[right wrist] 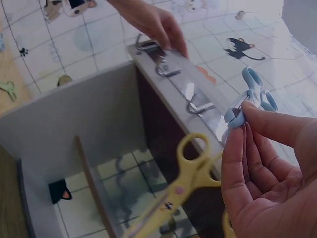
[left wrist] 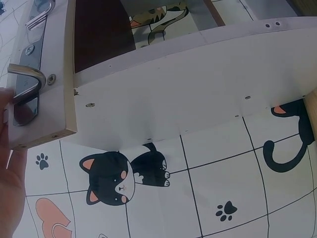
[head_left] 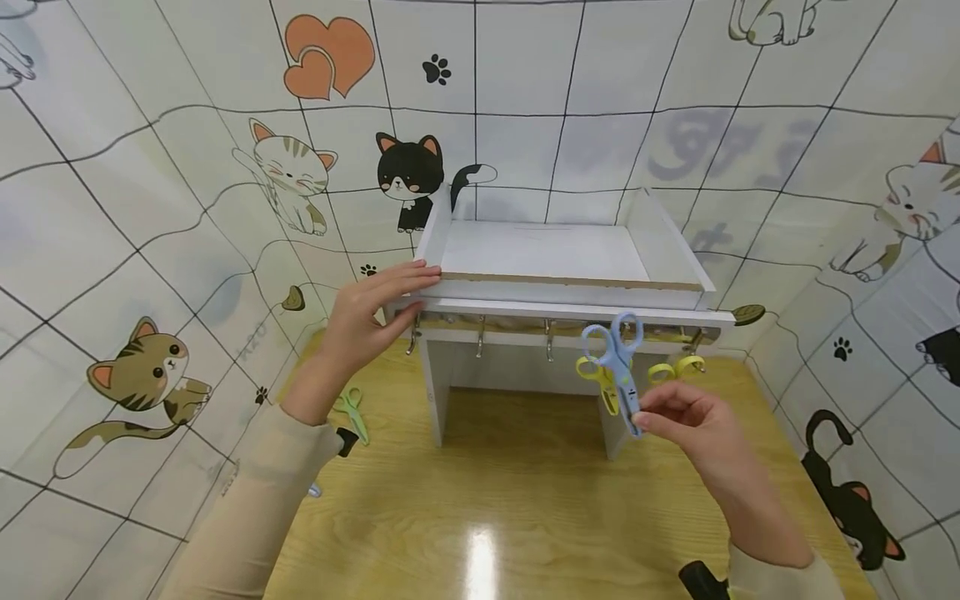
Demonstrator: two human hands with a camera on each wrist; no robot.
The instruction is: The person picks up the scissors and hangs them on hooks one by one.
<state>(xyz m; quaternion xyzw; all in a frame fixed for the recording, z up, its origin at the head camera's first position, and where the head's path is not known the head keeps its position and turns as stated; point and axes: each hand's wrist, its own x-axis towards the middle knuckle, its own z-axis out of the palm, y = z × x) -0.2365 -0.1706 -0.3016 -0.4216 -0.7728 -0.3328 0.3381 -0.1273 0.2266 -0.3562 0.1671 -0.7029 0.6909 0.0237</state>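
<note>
My right hand (head_left: 693,425) pinches a pair of light blue scissors (head_left: 619,358) by the blade end, with the finger loops pointing up. In the right wrist view the blue scissors (right wrist: 253,89) stand out beyond the thumb and fingertips. At the left front corner of a white shelf (head_left: 570,293), my left hand (head_left: 367,308) grips the edge, fingers above and thumb lower down. Metal hooks (head_left: 481,337) line the shelf's front. Yellow scissors (head_left: 600,375) hang just behind the blue pair, and another yellow pair (head_left: 677,367) hangs farther right.
Green scissors (head_left: 352,410) lie on the wooden table (head_left: 480,492), left of the shelf. A small light blue piece (head_left: 314,490) peeks out beside my left sleeve. Cat-patterned white sheeting (head_left: 525,150) surrounds the table at the back and sides.
</note>
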